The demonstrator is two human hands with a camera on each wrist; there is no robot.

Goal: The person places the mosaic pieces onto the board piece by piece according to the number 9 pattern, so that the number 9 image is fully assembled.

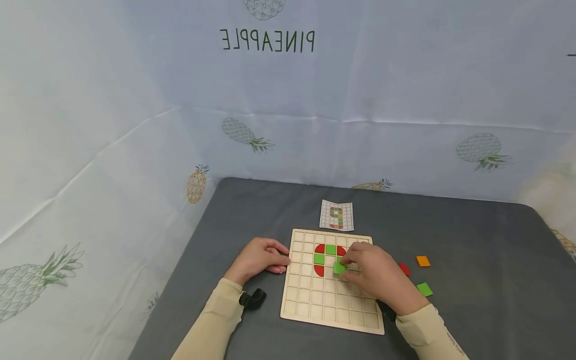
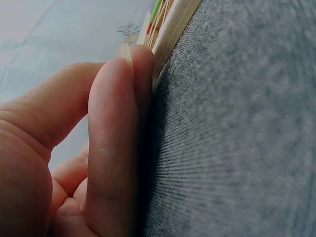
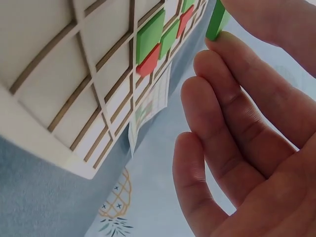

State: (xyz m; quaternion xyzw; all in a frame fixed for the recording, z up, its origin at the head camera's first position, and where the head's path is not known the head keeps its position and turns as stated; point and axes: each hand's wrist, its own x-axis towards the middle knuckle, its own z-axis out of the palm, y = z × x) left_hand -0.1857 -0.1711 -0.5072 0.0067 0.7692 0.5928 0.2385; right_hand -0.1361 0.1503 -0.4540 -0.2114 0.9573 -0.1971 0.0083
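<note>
My right hand (image 1: 375,272) pinches a green square tile (image 1: 339,268) between thumb and index finger, over the middle of the wooden grid board (image 1: 303,296). In the right wrist view this tile (image 3: 216,20) is seen edge-on, held off the board, while the other fingers are bent and hold nothing. Red rounded tiles (image 1: 319,270) and green square tiles (image 1: 319,258) sit in the board's upper cells. My left hand (image 1: 262,260) rests on the table at the board's left edge. Its fingertips (image 2: 143,57) lie right against the board's side, fingers loosely extended.
A small card (image 1: 336,216) with a coloured grid pattern lies behind the board. Right of the board are a loose orange tile (image 1: 423,261), a red tile (image 1: 404,269) and a green tile (image 1: 424,289). A pineapple-print curtain (image 1: 288,150) hangs behind the dark table (image 1: 472,240).
</note>
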